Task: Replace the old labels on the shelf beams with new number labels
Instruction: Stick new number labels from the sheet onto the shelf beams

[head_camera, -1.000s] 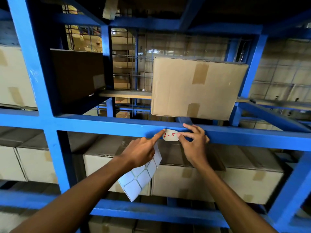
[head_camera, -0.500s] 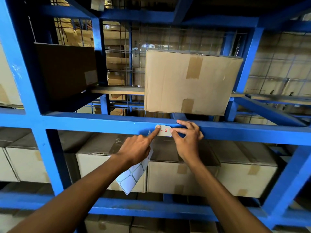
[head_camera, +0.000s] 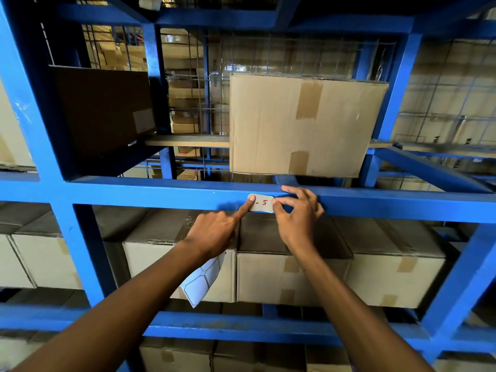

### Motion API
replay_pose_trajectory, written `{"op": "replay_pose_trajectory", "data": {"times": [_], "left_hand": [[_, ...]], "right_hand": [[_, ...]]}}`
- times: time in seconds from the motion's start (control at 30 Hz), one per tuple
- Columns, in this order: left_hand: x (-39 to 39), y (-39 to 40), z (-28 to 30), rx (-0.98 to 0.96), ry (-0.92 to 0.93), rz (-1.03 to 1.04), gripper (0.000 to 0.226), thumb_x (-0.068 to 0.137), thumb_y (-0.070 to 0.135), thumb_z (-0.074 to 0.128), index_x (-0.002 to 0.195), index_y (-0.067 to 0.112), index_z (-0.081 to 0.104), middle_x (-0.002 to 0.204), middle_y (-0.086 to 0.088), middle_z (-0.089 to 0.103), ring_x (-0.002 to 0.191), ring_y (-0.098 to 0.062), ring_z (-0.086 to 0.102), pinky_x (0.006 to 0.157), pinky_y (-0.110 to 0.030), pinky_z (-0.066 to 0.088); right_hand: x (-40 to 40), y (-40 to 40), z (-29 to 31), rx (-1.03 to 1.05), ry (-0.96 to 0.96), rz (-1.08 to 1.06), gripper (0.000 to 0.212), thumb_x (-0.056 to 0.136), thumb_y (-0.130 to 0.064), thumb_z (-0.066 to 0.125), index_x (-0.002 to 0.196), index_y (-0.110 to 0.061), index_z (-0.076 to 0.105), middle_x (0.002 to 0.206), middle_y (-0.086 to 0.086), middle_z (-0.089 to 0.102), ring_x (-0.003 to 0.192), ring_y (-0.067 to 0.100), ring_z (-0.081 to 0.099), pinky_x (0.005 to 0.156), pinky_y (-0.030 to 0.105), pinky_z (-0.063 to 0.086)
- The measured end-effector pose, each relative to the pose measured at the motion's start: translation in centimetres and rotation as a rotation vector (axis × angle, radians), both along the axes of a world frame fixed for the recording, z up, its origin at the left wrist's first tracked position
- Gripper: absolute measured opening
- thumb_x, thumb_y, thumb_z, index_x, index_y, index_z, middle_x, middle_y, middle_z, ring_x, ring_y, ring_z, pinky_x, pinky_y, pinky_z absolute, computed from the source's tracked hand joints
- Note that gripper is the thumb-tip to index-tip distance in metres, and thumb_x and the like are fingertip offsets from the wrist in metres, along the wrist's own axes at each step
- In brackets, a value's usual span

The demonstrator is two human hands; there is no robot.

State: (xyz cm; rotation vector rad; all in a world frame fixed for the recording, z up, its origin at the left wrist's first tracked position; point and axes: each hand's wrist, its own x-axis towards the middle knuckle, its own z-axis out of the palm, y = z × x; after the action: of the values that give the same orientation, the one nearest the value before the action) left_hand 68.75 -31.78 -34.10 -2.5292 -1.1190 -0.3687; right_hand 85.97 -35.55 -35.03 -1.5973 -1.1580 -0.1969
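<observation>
A white label (head_camera: 263, 203) with a red "5" lies flat on the front of the blue shelf beam (head_camera: 150, 193). My left hand (head_camera: 214, 232) presses its index fingertip on the label's left end, hiding the first character, while the other fingers grip a white label sheet (head_camera: 202, 281) that hangs below the hand. My right hand (head_camera: 298, 213) rests on the beam with its thumb and a finger against the label's right end.
A taped cardboard box (head_camera: 303, 124) stands on the shelf just above the label, a dark box (head_camera: 104, 108) to its left. Several cartons (head_camera: 290, 275) fill the shelf below. Blue uprights (head_camera: 35, 103) frame the bay; wire mesh backs it.
My left index finger has slid further onto the label's left end, covering the first character. The view has shifted slightly; both hands stay on the label.
</observation>
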Motion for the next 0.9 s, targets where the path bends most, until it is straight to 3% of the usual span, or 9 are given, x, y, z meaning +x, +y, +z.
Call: {"op": "replay_pose_trajectory", "data": {"times": [0.33,0.57,0.73,0.9], "left_hand": [[-0.1,0.4,-0.4,0.01,-0.018,-0.016,0.085,0.093,0.017,0.042,0.144,0.034,-0.024,0.09,-0.012,0.065,0.073,-0.03,0.06,0.057,-0.034,0.039],[-0.1,0.4,-0.4,0.016,-0.016,-0.016,0.087,0.092,0.015,0.042,0.14,0.034,-0.028,0.086,-0.012,0.064,0.063,-0.024,0.048,0.058,-0.035,0.04],[0.0,0.5,-0.5,0.036,0.005,-0.002,0.087,0.091,0.015,0.043,0.143,0.034,-0.024,0.086,-0.013,0.065,0.073,-0.033,0.061,0.056,-0.035,0.039],[-0.1,0.6,-0.9,0.067,0.047,0.011,0.09,0.09,0.011,0.044,0.139,0.031,-0.03,0.085,-0.012,0.066,0.063,-0.029,0.055,0.054,-0.035,0.039]], "right_hand": [[-0.2,0.4,-0.1,0.009,-0.021,-0.046,0.011,0.082,-0.024,0.067,0.086,-0.017,0.074,0.121,-0.008,0.062,0.125,0.015,0.036,0.101,0.033,0.013],[-0.2,0.4,0.0,-0.008,-0.043,-0.072,0.014,0.081,-0.026,0.066,0.088,-0.016,0.074,0.121,-0.006,0.062,0.125,0.017,0.036,0.104,0.04,0.017],[-0.2,0.3,0.1,-0.005,-0.048,-0.088,0.012,0.08,-0.025,0.068,0.08,-0.014,0.074,0.119,-0.005,0.064,0.122,0.018,0.04,0.101,0.037,0.018],[1.0,-0.2,1.1,-0.008,-0.07,-0.057,0.012,0.077,-0.023,0.072,0.072,-0.012,0.069,0.111,-0.002,0.069,0.113,0.017,0.05,0.098,0.041,0.024]]}}
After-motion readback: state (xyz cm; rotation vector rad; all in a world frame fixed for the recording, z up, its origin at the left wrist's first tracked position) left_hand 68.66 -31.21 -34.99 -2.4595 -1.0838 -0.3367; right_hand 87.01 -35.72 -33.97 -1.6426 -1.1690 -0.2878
